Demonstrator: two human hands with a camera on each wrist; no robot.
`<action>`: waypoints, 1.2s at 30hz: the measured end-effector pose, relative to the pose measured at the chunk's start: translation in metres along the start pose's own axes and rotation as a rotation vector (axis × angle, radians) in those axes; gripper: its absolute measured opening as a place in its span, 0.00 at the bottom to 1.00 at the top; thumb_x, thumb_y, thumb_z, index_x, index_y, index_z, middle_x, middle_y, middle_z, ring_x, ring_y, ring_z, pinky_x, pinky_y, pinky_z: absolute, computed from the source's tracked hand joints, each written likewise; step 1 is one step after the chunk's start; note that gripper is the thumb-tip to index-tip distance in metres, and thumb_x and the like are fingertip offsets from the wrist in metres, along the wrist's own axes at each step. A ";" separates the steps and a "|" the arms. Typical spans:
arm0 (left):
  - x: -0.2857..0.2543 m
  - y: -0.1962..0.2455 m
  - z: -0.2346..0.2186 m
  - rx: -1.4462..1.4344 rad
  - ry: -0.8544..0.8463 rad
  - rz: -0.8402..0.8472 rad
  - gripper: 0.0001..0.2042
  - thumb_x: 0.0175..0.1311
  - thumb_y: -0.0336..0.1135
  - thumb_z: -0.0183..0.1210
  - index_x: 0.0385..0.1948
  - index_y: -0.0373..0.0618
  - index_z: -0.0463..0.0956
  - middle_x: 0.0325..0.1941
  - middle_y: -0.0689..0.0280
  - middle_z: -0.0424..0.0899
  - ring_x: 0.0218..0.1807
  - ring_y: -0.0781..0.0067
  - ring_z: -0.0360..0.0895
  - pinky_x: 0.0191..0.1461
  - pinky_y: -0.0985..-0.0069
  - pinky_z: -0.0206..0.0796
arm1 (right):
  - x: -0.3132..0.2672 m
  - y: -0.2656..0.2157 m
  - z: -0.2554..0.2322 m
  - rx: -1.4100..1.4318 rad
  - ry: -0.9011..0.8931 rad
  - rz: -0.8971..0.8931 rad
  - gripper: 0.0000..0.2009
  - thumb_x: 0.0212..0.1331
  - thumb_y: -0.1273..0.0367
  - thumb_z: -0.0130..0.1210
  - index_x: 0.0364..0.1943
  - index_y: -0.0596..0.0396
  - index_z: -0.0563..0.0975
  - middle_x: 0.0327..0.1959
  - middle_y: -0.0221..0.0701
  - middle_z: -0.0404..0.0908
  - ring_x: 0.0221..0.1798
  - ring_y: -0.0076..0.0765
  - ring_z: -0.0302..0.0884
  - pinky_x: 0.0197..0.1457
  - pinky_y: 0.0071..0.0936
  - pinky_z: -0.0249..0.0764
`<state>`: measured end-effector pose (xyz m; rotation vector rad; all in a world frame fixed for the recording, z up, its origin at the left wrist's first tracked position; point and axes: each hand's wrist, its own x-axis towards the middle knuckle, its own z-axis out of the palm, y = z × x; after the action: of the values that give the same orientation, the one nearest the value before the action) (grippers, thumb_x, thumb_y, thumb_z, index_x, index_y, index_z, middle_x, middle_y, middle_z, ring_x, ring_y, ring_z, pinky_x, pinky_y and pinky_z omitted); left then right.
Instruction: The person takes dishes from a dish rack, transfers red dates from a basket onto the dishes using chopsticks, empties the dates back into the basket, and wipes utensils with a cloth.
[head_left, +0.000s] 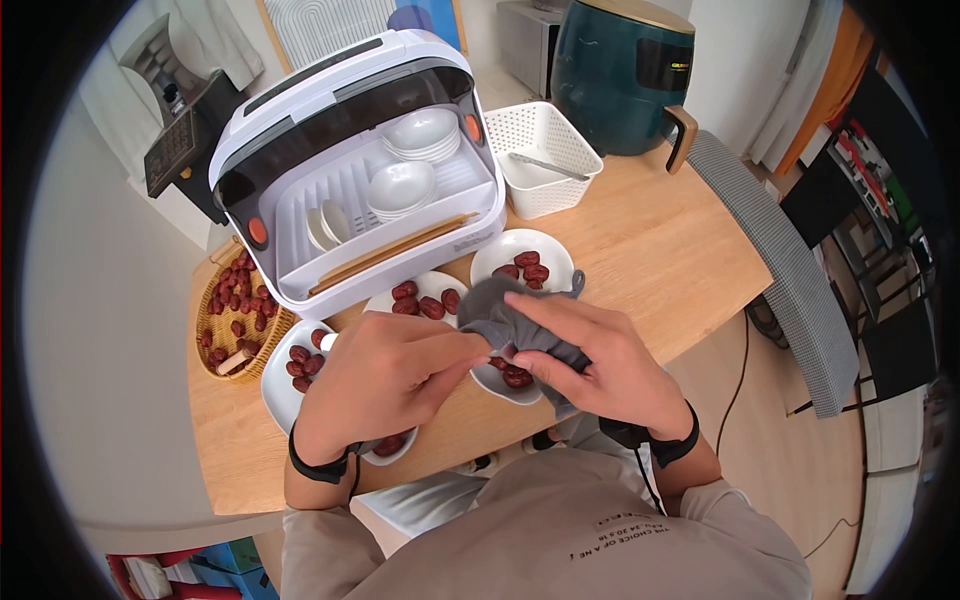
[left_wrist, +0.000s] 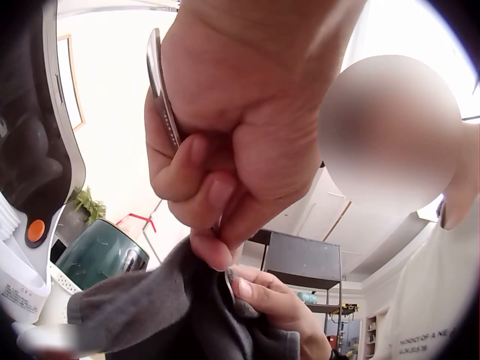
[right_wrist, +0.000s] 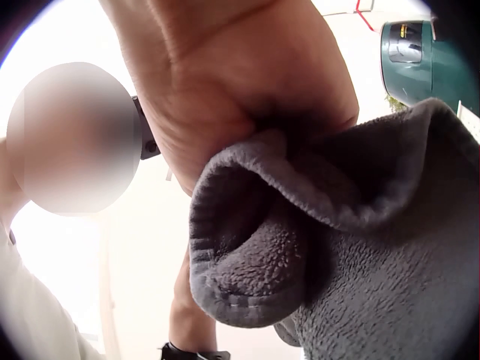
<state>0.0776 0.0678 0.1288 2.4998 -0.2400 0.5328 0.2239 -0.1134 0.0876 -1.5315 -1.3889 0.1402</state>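
My left hand (head_left: pixel 385 375) curls round a slim shiny metal utensil (left_wrist: pixel 155 67), whose end sticks out past the palm. The utensil's other end runs toward the grey cloth (head_left: pixel 488 305) and is hidden there. My right hand (head_left: pixel 600 360) grips the cloth, with fingers over the top and thumb beneath. In the right wrist view the folded cloth (right_wrist: pixel 367 270) hangs from that hand. Both hands meet over a white dish (head_left: pixel 520 398) with red dates (head_left: pixel 517 377). Another white plate (head_left: pixel 280 385) with dates lies partly under the left forearm.
Behind the hands stands a white dish cabinet (head_left: pixel 400 262) with bowls (head_left: pixel 402 187) and chopsticks (head_left: pixel 390 258). A white perforated basket (head_left: pixel 545 195) and a green air fryer (head_left: pixel 610 90) are at the back right. A wicker basket (head_left: pixel 275 340) of dates sits left.
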 end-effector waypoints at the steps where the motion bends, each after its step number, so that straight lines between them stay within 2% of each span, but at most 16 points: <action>1: 0.000 0.001 0.000 0.000 0.000 0.000 0.08 0.50 0.21 0.63 0.33 0.40 0.83 0.24 0.60 0.81 0.22 0.61 0.77 0.25 0.71 0.64 | -0.001 0.000 -0.003 0.000 0.000 0.000 0.20 0.53 0.73 0.63 0.53 0.58 0.76 0.37 0.41 0.79 0.37 0.52 0.78 0.42 0.36 0.75; 4: 0.001 0.005 0.000 -0.026 0.011 0.027 0.07 0.50 0.21 0.64 0.32 0.39 0.83 0.23 0.59 0.81 0.22 0.61 0.76 0.24 0.71 0.63 | -0.003 -0.003 -0.009 0.019 -0.040 0.000 0.20 0.52 0.75 0.64 0.51 0.59 0.76 0.40 0.42 0.79 0.36 0.50 0.78 0.41 0.36 0.75; 10: 0.001 0.006 -0.005 0.020 -0.200 -0.078 0.10 0.56 0.22 0.61 0.40 0.38 0.80 0.30 0.57 0.80 0.27 0.60 0.77 0.28 0.71 0.65 | -0.009 -0.001 -0.015 -0.106 0.102 -0.063 0.19 0.49 0.78 0.63 0.48 0.59 0.78 0.36 0.40 0.79 0.32 0.45 0.78 0.36 0.31 0.74; 13: -0.001 0.001 -0.009 0.144 -0.148 -0.065 0.11 0.59 0.21 0.58 0.44 0.38 0.78 0.34 0.58 0.80 0.29 0.59 0.77 0.30 0.71 0.66 | -0.016 0.001 -0.029 -0.176 0.214 -0.062 0.18 0.47 0.79 0.64 0.46 0.60 0.79 0.33 0.38 0.79 0.30 0.39 0.77 0.35 0.28 0.74; 15: -0.003 -0.005 -0.019 0.145 -0.046 -0.161 0.10 0.61 0.20 0.55 0.42 0.38 0.78 0.31 0.59 0.81 0.29 0.62 0.79 0.32 0.73 0.68 | -0.023 0.006 -0.046 -0.296 0.368 0.031 0.18 0.45 0.80 0.64 0.44 0.61 0.79 0.31 0.37 0.79 0.29 0.34 0.77 0.35 0.25 0.73; 17: -0.001 -0.004 -0.030 0.045 0.089 -0.263 0.07 0.62 0.19 0.52 0.40 0.35 0.76 0.24 0.61 0.80 0.31 0.74 0.80 0.34 0.79 0.69 | -0.026 0.012 -0.062 -0.296 0.463 0.092 0.17 0.46 0.80 0.64 0.44 0.61 0.79 0.31 0.36 0.80 0.30 0.30 0.77 0.35 0.24 0.73; 19: 0.001 0.000 -0.036 -0.120 0.120 -0.374 0.04 0.63 0.19 0.52 0.36 0.35 0.74 0.30 0.57 0.83 0.35 0.68 0.83 0.40 0.75 0.72 | -0.028 0.007 -0.065 -0.249 0.474 0.158 0.16 0.48 0.79 0.64 0.45 0.61 0.79 0.34 0.36 0.81 0.34 0.28 0.79 0.41 0.21 0.73; 21: -0.001 -0.009 -0.030 -0.240 0.140 -0.295 0.04 0.63 0.18 0.52 0.36 0.34 0.74 0.31 0.57 0.83 0.35 0.68 0.83 0.42 0.75 0.73 | -0.027 0.001 -0.057 -0.022 0.555 0.187 0.17 0.51 0.77 0.65 0.47 0.61 0.78 0.41 0.37 0.82 0.43 0.31 0.79 0.48 0.22 0.73; 24: -0.005 -0.016 -0.019 -0.495 0.181 -0.176 0.04 0.63 0.16 0.51 0.34 0.33 0.72 0.35 0.56 0.83 0.37 0.66 0.83 0.45 0.72 0.73 | -0.027 0.007 -0.044 0.138 0.471 0.005 0.18 0.51 0.76 0.65 0.49 0.62 0.77 0.48 0.40 0.80 0.50 0.38 0.78 0.54 0.28 0.72; 25: -0.004 -0.015 -0.016 -0.637 0.204 -0.129 0.04 0.62 0.14 0.51 0.34 0.32 0.71 0.38 0.53 0.84 0.39 0.63 0.83 0.47 0.70 0.73 | -0.021 0.007 -0.040 0.157 0.366 -0.102 0.20 0.51 0.74 0.66 0.49 0.61 0.77 0.52 0.43 0.78 0.53 0.44 0.78 0.56 0.34 0.73; 26: -0.001 -0.012 -0.016 -0.739 0.185 -0.087 0.04 0.61 0.12 0.50 0.32 0.30 0.70 0.45 0.43 0.82 0.41 0.58 0.82 0.48 0.66 0.74 | -0.015 0.003 -0.037 0.069 0.268 -0.192 0.19 0.49 0.72 0.67 0.48 0.60 0.77 0.54 0.46 0.77 0.54 0.47 0.77 0.56 0.36 0.74; 27: 0.001 -0.008 -0.011 -0.740 0.183 -0.086 0.04 0.61 0.12 0.50 0.32 0.30 0.70 0.45 0.43 0.82 0.41 0.58 0.82 0.48 0.66 0.74 | -0.009 -0.002 -0.031 0.028 0.179 -0.273 0.18 0.50 0.71 0.66 0.46 0.60 0.78 0.57 0.48 0.75 0.54 0.51 0.77 0.54 0.37 0.75; 29: 0.005 0.000 0.001 -0.954 0.233 -0.042 0.06 0.61 0.21 0.57 0.36 0.37 0.69 0.36 0.42 0.82 0.31 0.58 0.82 0.33 0.70 0.75 | -0.003 -0.010 -0.009 0.013 0.132 -0.298 0.14 0.51 0.73 0.64 0.43 0.59 0.78 0.58 0.48 0.73 0.51 0.51 0.77 0.51 0.37 0.75; 31: 0.005 0.003 0.000 -0.938 0.256 -0.045 0.06 0.61 0.22 0.57 0.36 0.37 0.69 0.36 0.40 0.82 0.30 0.59 0.82 0.31 0.70 0.75 | 0.000 -0.009 0.012 0.042 0.121 -0.421 0.13 0.50 0.75 0.63 0.41 0.57 0.78 0.58 0.47 0.73 0.49 0.50 0.78 0.48 0.36 0.76; 33: 0.004 0.005 -0.001 -0.914 0.306 -0.047 0.07 0.63 0.25 0.58 0.36 0.37 0.68 0.35 0.37 0.82 0.26 0.60 0.81 0.27 0.71 0.75 | 0.000 -0.004 0.016 0.018 0.126 -0.419 0.13 0.48 0.77 0.61 0.40 0.55 0.78 0.58 0.45 0.73 0.45 0.49 0.78 0.44 0.35 0.76; 36: 0.003 -0.003 -0.010 -0.836 0.431 -0.008 0.07 0.65 0.29 0.56 0.37 0.38 0.68 0.32 0.42 0.82 0.23 0.64 0.78 0.24 0.73 0.72 | -0.003 0.002 0.002 -0.074 0.093 -0.433 0.13 0.46 0.79 0.60 0.39 0.56 0.78 0.55 0.43 0.76 0.42 0.48 0.79 0.41 0.33 0.76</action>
<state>0.0777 0.0761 0.1364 1.5400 -0.2222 0.7598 0.2225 -0.1138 0.0841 -1.2451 -1.6297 -0.2478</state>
